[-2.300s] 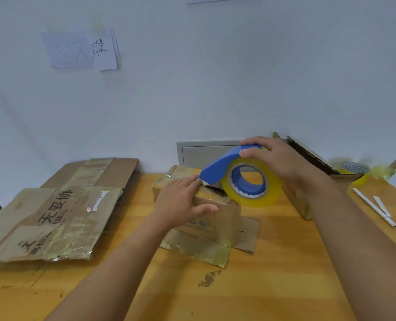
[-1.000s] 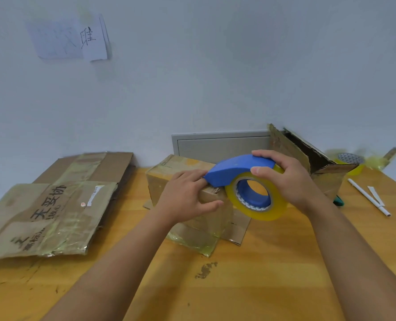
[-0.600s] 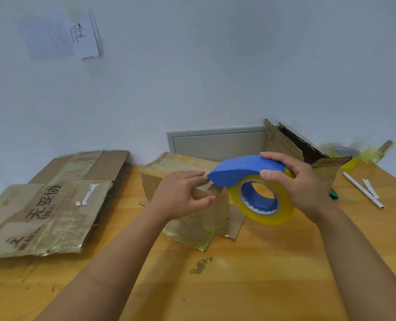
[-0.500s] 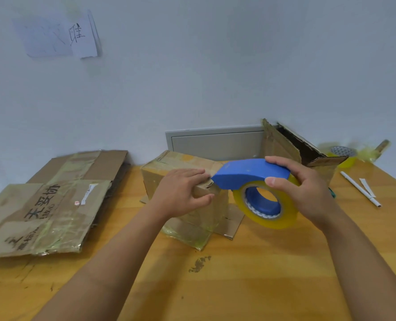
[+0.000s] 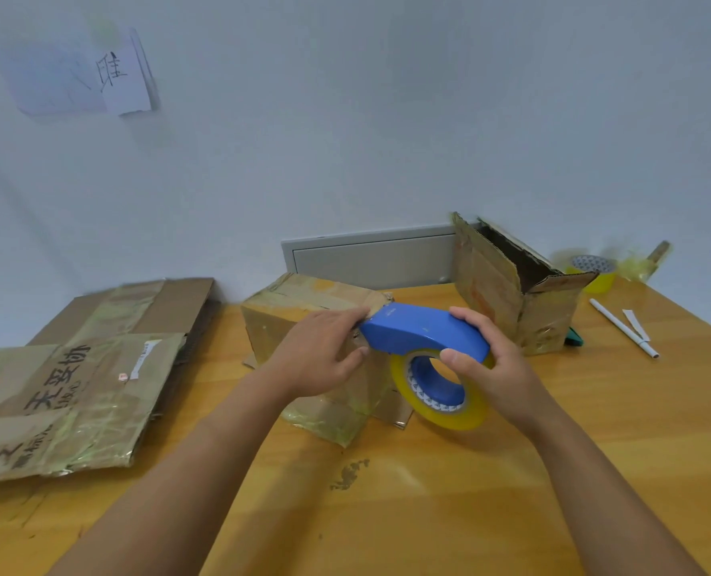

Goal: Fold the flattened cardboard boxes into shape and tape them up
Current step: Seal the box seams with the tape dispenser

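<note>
A small folded cardboard box [image 5: 287, 313] stands mid-table, wrapped in old yellowish tape. My left hand [image 5: 318, 355] lies over its near top corner, thumb down the front face, holding the flaps down. My right hand [image 5: 491, 367] grips a blue tape dispenser [image 5: 420, 332] with a yellow roll of tape [image 5: 441, 405], fingers over the handle and thumb at the roll. The dispenser's nose meets the box's top right corner beside my left fingertips.
Flattened cardboard boxes [image 5: 67, 380] lie stacked at the left on the wooden table [image 5: 428, 513]. An open-topped box [image 5: 507, 293] stands at the back right, with a second tape roll [image 5: 592, 270] and white pens [image 5: 624, 332] beyond. A grey wall panel [image 5: 366, 259] sits behind.
The dispenser has come down and toward me along the box's top, its nose now at the near right corner. My left hand stays on the box.
</note>
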